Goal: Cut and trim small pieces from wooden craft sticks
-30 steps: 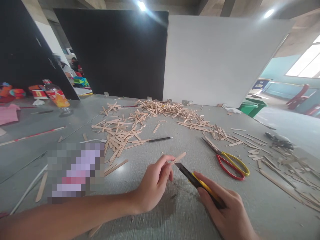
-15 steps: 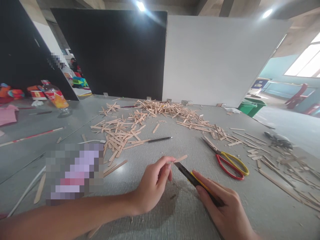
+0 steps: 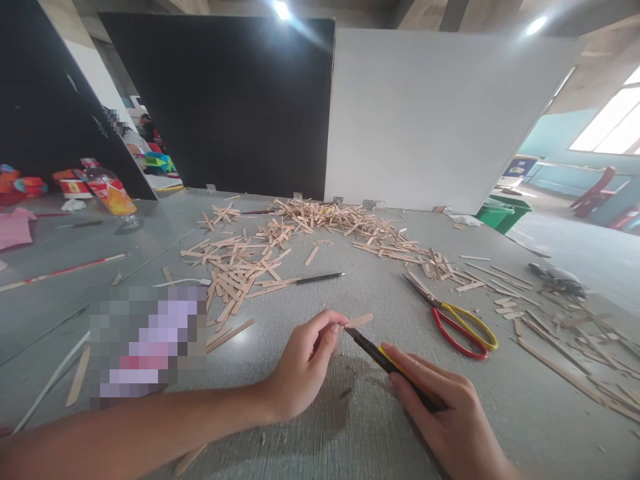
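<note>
Wooden stick [image 3: 361, 321]: is sitting mid-scene, apparently clear of the bench [image 3: 387, 287], one end hidden in the L hand [image 3: 306, 363], free end pointing right & a bit far.
Pinch: L thumb & index are pinching the hidden end; other fingers are curling in underneath.
Knife [image 3: 373, 350]: is slanting across, handle near right, blade [image 3: 352, 332] far left.
Blade tip: is meeting or nearly meeting the stick right by the L fingertips; contact too small to tell.
R hand [image 3: 447, 400]: is closing firmly round the knife handle, index lying along the top, thumb on the near left side.
Good blade work: prob. calling for a steady stick, low blade angle, short light strokes.
Risk: L fingertips are sitting v. close to the edge; pinching farther back would prob. be safer.
Support: bracing the stick on the bench would prob. be giving better control than holding it in the air.
L forearm [image 3: 160, 423]: is stretching in from near left, palm side facing roughly right.
R wrist: is leaning in from near right, back of hand mostly showing.
Nearby: scissors [image 3: 443, 312] are lying right, pen [image 3: 321, 279] & stick pile [image 3: 235, 277] farther off, left.
</note>
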`<state>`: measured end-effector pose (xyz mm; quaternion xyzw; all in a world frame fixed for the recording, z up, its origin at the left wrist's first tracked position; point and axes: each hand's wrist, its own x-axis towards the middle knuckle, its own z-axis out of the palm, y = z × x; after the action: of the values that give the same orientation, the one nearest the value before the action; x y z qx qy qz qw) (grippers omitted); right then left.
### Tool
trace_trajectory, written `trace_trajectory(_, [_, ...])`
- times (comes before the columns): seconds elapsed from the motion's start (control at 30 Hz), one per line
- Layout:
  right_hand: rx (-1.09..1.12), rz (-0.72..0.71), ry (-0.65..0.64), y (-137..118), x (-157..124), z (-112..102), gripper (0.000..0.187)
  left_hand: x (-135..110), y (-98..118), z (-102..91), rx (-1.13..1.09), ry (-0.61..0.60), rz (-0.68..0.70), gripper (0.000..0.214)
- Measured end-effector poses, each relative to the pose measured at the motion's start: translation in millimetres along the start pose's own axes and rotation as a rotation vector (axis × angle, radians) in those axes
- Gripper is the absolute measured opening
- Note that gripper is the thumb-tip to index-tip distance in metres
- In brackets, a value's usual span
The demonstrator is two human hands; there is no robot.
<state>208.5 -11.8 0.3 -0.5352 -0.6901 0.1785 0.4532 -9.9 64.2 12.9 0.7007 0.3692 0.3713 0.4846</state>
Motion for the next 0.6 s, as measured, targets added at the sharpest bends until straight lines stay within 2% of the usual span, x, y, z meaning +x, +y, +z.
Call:
trace_trajectory(0.23, [-0.034, -0.047, -0.019, -1.7, -0.7, -0.9, 0.028, -0.2, -0.7, -0.2, 0.018, -0.007, 0.003, 0.031])
trace_trajectory(0.4, [-0.067, 0.047, 0.066, 2.5, -5.8, -1.1, 0.026, -0.1, 3.2, 0.3, 0.057, -0.032, 0.023, 0.033])
trace_trajectory(0.6, [0.03, 0.187, -0.022, -1.1, -3.0, -2.6, 0.023, -3.1, 6.1, -0.4, 0.122, -0.206, 0.089, 0.032])
